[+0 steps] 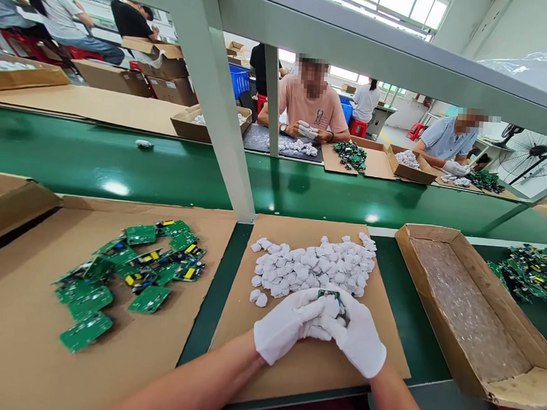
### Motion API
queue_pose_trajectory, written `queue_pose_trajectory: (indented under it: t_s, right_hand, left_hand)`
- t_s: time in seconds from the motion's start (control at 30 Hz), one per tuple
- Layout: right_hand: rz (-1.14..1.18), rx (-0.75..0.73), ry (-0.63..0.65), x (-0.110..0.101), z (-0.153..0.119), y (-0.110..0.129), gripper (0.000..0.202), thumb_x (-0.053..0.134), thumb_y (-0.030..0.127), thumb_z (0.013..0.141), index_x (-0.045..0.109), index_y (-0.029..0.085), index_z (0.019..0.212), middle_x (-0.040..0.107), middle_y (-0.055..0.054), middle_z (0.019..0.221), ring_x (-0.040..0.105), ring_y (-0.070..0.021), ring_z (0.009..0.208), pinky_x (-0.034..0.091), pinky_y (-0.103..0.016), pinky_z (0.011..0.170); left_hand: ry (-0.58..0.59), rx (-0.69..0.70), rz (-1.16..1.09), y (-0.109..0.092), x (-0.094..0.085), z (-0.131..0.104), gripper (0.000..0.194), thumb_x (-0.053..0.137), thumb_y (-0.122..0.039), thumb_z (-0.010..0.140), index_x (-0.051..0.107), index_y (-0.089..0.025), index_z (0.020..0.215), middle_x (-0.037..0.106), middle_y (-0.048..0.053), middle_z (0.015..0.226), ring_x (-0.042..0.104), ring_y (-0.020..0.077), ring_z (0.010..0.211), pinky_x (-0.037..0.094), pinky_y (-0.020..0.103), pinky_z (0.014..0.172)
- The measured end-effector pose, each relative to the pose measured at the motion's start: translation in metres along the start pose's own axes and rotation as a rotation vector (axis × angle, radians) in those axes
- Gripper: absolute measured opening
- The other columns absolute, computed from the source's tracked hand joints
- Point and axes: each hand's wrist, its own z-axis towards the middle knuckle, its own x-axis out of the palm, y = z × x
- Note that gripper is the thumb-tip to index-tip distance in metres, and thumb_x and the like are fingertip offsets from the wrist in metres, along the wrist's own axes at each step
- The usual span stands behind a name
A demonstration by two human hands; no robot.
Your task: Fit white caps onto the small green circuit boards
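Observation:
Both my hands wear white gloves and meet in front of me over a sheet of brown cardboard (pixel 254 353). My left hand (pixel 288 325) and my right hand (pixel 358 336) are closed together around a small green circuit board (pixel 329 294). Only the board's upper edge shows; the fingers hide the rest. Just beyond the fingers lies a wide heap of small white lumps (pixel 311 264), whose material I cannot make out. Off to the left, several green circuit boards (pixel 149 299) with yellow and black parts lie in a loose pile on another cardboard sheet (pixel 12 324).
A shallow cardboard box (pixel 470 306) with a clear plastic lining stands at right, beside more circuit boards (pixel 535 273). A grey metal post (pixel 226 114) rises ahead. Past it runs a green conveyor belt (pixel 71 153) carrying one white piece (pixel 144 145). Co-workers sit opposite.

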Motion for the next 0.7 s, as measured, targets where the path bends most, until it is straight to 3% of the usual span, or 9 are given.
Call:
queue_pose_trajectory:
  t_s: [0.07, 0.23, 0.3, 0.37, 0.43, 0.5, 0.6, 0.7]
  right_hand:
    - [0.072, -0.039, 0.050, -0.002, 0.002, 0.002, 0.051, 0.059, 0.038, 0.078, 0.051, 0.021, 0.125, 0.066, -0.003, 0.103, 0.062, -0.0193, 0.086, 0.051, -0.026, 0.075]
    - [0.081, -0.017, 0.031, -0.004, -0.001, 0.003, 0.047, 0.054, 0.041, 0.083, 0.051, 0.020, 0.125, 0.067, -0.005, 0.097, 0.063, -0.0190, 0.084, 0.050, -0.027, 0.074]
    - [0.205, -0.027, 0.063, -0.010, -0.004, -0.004, 0.058, 0.052, 0.046, 0.083, 0.042, 0.018, 0.133, 0.067, -0.005, 0.094, 0.063, -0.0175, 0.075, 0.051, -0.026, 0.066]
    - [0.248, -0.003, -0.043, -0.022, -0.006, -0.015, 0.060, 0.043, 0.049, 0.086, 0.036, 0.015, 0.136, 0.066, -0.004, 0.084, 0.059, -0.0133, 0.056, 0.049, -0.025, 0.053]
    - [0.076, 0.034, -0.297, -0.036, -0.006, -0.028, 0.052, 0.035, 0.045, 0.090, 0.041, 0.013, 0.131, 0.066, -0.004, 0.078, 0.052, -0.0111, 0.047, 0.047, -0.025, 0.049]
    - [-0.180, 0.044, -0.485, -0.047, -0.002, -0.040, 0.042, 0.038, 0.038, 0.089, 0.052, 0.013, 0.121, 0.065, -0.005, 0.079, 0.053, -0.0115, 0.051, 0.047, -0.026, 0.055]
    - [-0.362, -0.007, -0.465, -0.052, 0.004, -0.050, 0.033, 0.054, 0.030, 0.078, 0.063, 0.019, 0.108, 0.061, -0.003, 0.082, 0.053, -0.0117, 0.056, 0.047, -0.028, 0.063]
    - [-0.505, -0.076, -0.377, -0.044, 0.007, -0.057, 0.040, 0.058, 0.024, 0.072, 0.061, 0.022, 0.112, 0.056, -0.004, 0.092, 0.056, -0.0145, 0.067, 0.047, -0.028, 0.065]
  left_hand:
    - [0.016, -0.014, -0.016, 0.000, 0.000, 0.000, 0.026, 0.060, -0.035, 0.079, 0.059, -0.014, 0.095, 0.065, 0.009, 0.088, 0.064, 0.0148, 0.072, 0.050, 0.027, 0.068]
    - [0.011, 0.017, 0.125, -0.001, -0.002, 0.001, 0.020, 0.063, -0.032, 0.077, 0.057, -0.014, 0.085, 0.062, 0.005, 0.077, 0.062, 0.0134, 0.072, 0.049, 0.023, 0.065]
    - [0.001, 0.036, 0.110, -0.002, -0.002, 0.000, 0.020, 0.065, -0.030, 0.076, 0.056, -0.015, 0.084, 0.060, 0.004, 0.081, 0.062, 0.0137, 0.074, 0.050, 0.024, 0.065]
    - [-0.023, 0.056, 0.084, -0.004, -0.002, -0.001, 0.023, 0.068, -0.029, 0.073, 0.055, -0.016, 0.086, 0.057, 0.003, 0.084, 0.063, 0.0156, 0.078, 0.051, 0.025, 0.066]
    - [-0.062, 0.085, 0.070, -0.007, -0.002, -0.002, 0.025, 0.071, -0.028, 0.070, 0.055, -0.016, 0.086, 0.056, 0.002, 0.084, 0.063, 0.0170, 0.081, 0.051, 0.026, 0.068]
    - [-0.111, 0.124, 0.074, -0.010, -0.001, -0.003, 0.026, 0.072, -0.027, 0.069, 0.055, -0.016, 0.085, 0.056, 0.002, 0.083, 0.062, 0.0169, 0.080, 0.051, 0.029, 0.072]
    - [-0.219, 0.161, 0.140, -0.019, 0.003, -0.006, 0.031, 0.071, -0.027, 0.070, 0.055, -0.019, 0.094, 0.058, 0.002, 0.083, 0.060, 0.0149, 0.077, 0.051, 0.030, 0.072]
    - [-0.291, 0.188, 0.294, -0.040, 0.003, -0.004, 0.029, 0.068, -0.032, 0.072, 0.055, -0.018, 0.095, 0.057, 0.001, 0.079, 0.059, 0.0140, 0.074, 0.049, 0.026, 0.064]
